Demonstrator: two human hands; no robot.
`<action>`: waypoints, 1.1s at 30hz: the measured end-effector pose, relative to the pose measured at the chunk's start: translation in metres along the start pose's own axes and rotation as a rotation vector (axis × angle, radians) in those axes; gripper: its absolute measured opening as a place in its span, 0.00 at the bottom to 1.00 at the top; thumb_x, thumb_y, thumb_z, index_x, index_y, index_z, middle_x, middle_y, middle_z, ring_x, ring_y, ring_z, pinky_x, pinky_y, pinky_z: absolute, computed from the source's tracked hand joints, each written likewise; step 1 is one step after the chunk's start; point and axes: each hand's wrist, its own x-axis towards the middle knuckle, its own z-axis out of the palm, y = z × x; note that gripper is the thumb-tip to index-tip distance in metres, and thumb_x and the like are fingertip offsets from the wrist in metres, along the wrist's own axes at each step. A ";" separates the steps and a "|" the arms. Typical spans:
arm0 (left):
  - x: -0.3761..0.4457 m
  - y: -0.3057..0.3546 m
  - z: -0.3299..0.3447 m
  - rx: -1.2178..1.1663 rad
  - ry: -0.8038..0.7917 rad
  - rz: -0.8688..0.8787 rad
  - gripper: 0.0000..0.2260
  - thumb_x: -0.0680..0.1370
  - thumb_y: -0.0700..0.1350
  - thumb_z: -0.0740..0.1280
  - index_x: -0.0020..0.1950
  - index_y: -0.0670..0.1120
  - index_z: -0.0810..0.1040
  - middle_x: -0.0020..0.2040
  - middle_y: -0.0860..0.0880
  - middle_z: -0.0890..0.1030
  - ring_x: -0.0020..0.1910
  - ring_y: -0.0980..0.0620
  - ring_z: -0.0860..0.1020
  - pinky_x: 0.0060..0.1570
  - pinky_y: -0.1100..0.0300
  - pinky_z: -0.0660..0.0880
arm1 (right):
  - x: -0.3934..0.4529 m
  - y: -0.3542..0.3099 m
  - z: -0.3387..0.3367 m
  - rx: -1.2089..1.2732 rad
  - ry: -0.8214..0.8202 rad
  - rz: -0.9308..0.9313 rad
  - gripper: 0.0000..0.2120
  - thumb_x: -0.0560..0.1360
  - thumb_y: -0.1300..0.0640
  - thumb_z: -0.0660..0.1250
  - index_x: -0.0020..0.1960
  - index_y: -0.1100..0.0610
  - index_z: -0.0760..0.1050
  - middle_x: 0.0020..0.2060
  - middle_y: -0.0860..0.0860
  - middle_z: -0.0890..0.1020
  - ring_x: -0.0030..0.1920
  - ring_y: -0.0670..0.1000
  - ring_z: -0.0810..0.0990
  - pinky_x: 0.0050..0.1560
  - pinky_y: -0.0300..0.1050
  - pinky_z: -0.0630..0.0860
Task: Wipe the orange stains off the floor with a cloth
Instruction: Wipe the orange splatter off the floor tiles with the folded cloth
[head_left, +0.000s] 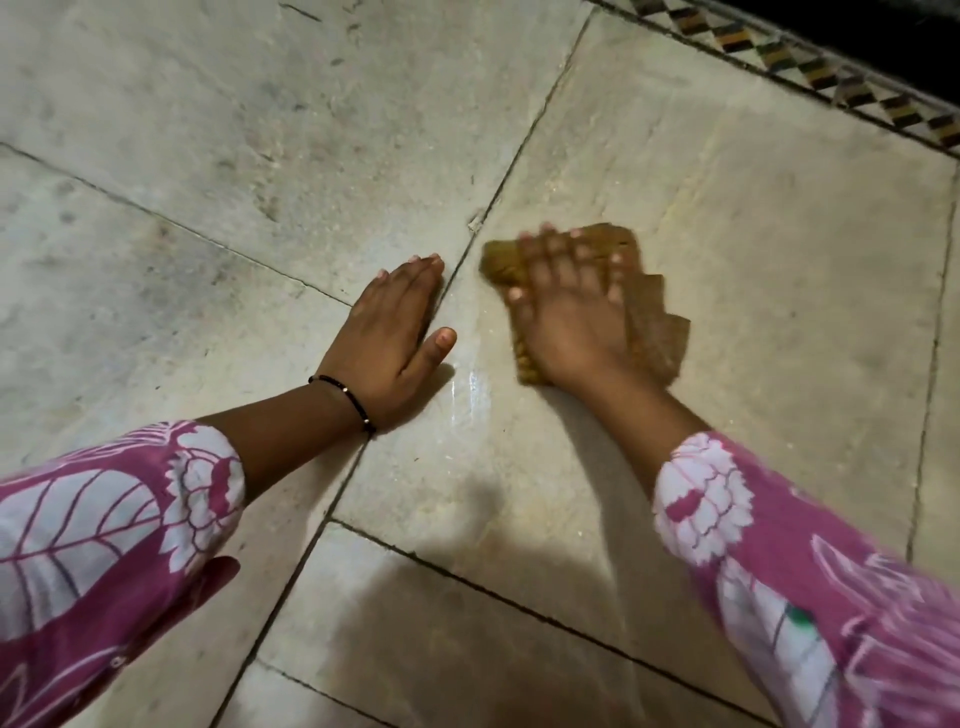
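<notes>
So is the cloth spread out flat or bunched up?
Bunched up. The brown cloth lies in folds and layered corners under the right hand, which presses it to the floor.

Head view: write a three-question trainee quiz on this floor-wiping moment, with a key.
1. True or false: the left hand holds the cloth.
2. Which hand wears a black bracelet?
3. The right hand is: A) lifted off the floor B) pressing the cloth flat C) wringing the cloth.

Key: 1 false, it rests flat on the floor; 2 left; 3 B.
</notes>
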 end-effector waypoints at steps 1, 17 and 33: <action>0.000 0.000 0.000 -0.026 0.005 0.008 0.34 0.79 0.62 0.44 0.74 0.37 0.58 0.74 0.40 0.62 0.74 0.43 0.58 0.73 0.47 0.53 | -0.015 -0.015 0.007 -0.016 0.011 -0.095 0.27 0.81 0.45 0.47 0.78 0.50 0.48 0.78 0.50 0.50 0.77 0.54 0.46 0.74 0.60 0.41; 0.001 -0.003 0.000 0.039 -0.040 0.038 0.36 0.78 0.65 0.41 0.75 0.41 0.58 0.75 0.44 0.61 0.76 0.47 0.55 0.73 0.45 0.51 | -0.020 0.033 -0.002 0.053 0.011 0.392 0.30 0.80 0.42 0.47 0.78 0.50 0.44 0.78 0.52 0.46 0.76 0.59 0.45 0.72 0.66 0.42; -0.002 0.007 0.006 0.352 -0.202 0.201 0.36 0.75 0.67 0.50 0.77 0.47 0.55 0.77 0.50 0.55 0.76 0.50 0.52 0.73 0.42 0.47 | -0.090 0.145 -0.017 0.064 0.130 0.486 0.29 0.77 0.35 0.46 0.76 0.43 0.55 0.77 0.50 0.54 0.76 0.54 0.48 0.72 0.64 0.48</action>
